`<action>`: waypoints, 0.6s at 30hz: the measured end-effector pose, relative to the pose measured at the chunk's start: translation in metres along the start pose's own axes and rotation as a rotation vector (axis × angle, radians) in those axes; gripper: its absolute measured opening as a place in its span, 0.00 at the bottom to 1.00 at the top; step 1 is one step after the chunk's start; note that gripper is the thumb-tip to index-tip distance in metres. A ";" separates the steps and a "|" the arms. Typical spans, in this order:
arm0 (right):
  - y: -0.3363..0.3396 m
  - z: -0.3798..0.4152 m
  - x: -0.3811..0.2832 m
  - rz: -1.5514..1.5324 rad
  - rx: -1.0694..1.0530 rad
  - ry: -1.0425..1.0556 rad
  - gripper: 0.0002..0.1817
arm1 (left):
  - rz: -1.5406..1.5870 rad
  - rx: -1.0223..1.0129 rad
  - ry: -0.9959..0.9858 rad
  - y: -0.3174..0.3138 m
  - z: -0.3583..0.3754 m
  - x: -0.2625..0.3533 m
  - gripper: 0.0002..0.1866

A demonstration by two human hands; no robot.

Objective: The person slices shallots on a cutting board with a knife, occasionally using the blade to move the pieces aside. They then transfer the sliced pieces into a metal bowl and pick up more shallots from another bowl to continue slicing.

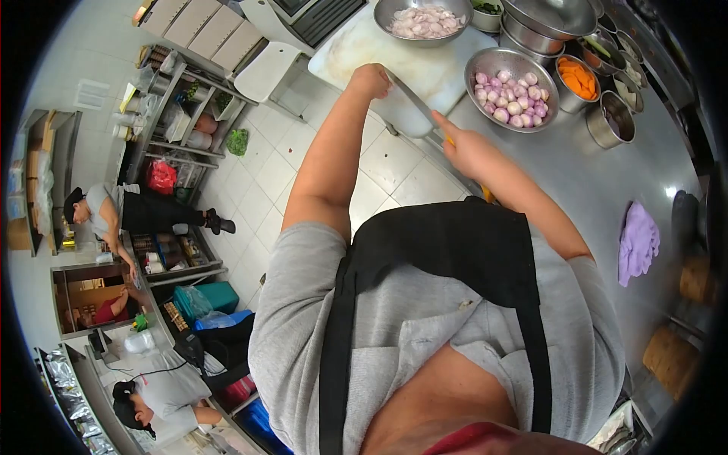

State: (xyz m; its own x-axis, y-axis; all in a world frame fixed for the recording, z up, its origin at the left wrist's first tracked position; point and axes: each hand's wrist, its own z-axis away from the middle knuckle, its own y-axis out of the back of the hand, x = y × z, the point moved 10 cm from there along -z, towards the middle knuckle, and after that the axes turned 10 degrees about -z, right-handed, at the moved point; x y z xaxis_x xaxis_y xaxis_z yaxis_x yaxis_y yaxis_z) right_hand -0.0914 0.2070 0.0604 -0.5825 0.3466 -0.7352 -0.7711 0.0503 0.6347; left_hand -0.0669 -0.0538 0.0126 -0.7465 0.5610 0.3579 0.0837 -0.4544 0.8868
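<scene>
at the top centre of the frame, two bare hands met over a knife held out beyond the cutting board's near edge. right hand clenched round the yellow handle, forefinger stretched along the blade. blade slanted up and left, its far end at the left hand. left fingers curled in close at that end; could not tell whether they pinched the blade or something small.

cutting board, pale and stained, lay just behind the hands. at its top edge, a wide metal bowl of sliced shallots. right of the board, a perforated metal bowl of whole peeled shallots, pink and white. further right, a metal pot with orange carrot pieces, and just below it a plain metal pot. upper right: stacked metal bowls and more small containers. all of this stood on a steel counter. purple cloth or glove lay crumpled at the right of the frame; too bunched to tell which.

left side of the frame: one person in black cap and grey top, an arm reaching to a work surface; a second person, lower left, bent forward. a red sleeve showed between them. on the floor tiles, upper left, a leafy green bunch.
</scene>
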 end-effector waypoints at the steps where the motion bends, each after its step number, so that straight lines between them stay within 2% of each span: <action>1: 0.000 0.008 0.002 0.011 -0.014 -0.032 0.33 | 0.014 -0.029 0.012 -0.002 0.000 -0.001 0.04; 3: 0.001 0.019 0.002 -0.007 -0.010 -0.005 0.33 | 0.033 -0.063 0.029 -0.008 0.002 -0.003 0.04; 6: 0.003 0.027 -0.003 -0.013 -0.008 0.030 0.33 | -0.078 0.013 -0.018 -0.001 0.004 0.000 0.03; 18: -0.001 0.014 0.003 0.023 0.043 0.065 0.34 | 0.061 -0.014 -0.028 -0.007 -0.003 -0.001 0.03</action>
State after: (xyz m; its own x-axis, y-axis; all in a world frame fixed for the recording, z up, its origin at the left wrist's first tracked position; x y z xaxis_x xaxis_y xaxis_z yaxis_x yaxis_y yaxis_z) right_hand -0.0886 0.2210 0.0613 -0.6162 0.2864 -0.7336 -0.7467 0.0838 0.6599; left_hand -0.0682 -0.0532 0.0051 -0.7214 0.5508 0.4197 0.1196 -0.4980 0.8589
